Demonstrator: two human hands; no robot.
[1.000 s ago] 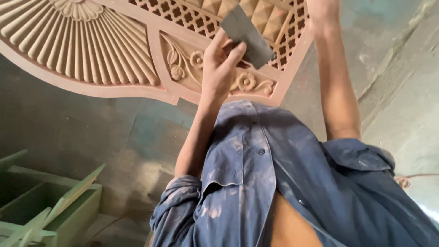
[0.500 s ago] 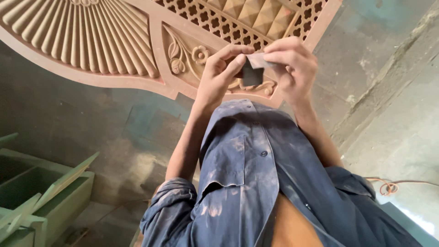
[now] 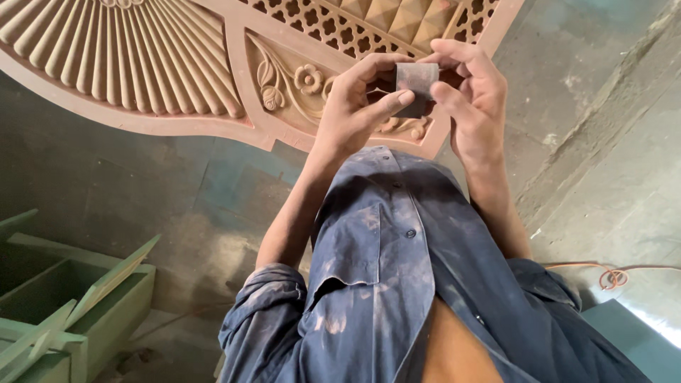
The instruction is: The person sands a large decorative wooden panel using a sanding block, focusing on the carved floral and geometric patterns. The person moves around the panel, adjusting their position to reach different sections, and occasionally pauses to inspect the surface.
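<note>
Both my hands hold a small grey piece of sandpaper in front of my chest. My left hand pinches its lower edge with thumb and fingers. My right hand grips its top and right side. Just beyond the hands lies a large carved wooden panel with fan-shaped flutes, a flower-and-leaf relief and a lattice section. My dusty blue shirt fills the lower middle of the view.
A green wooden frame structure stands at the lower left. An orange cord lies on the grey concrete floor at the right. A teal surface shows at the lower right corner.
My right hand came down from above the panel and joined the left one on the sandpaper. Both hands now hold it closer to my chest, and the paper looks folded smaller.
</note>
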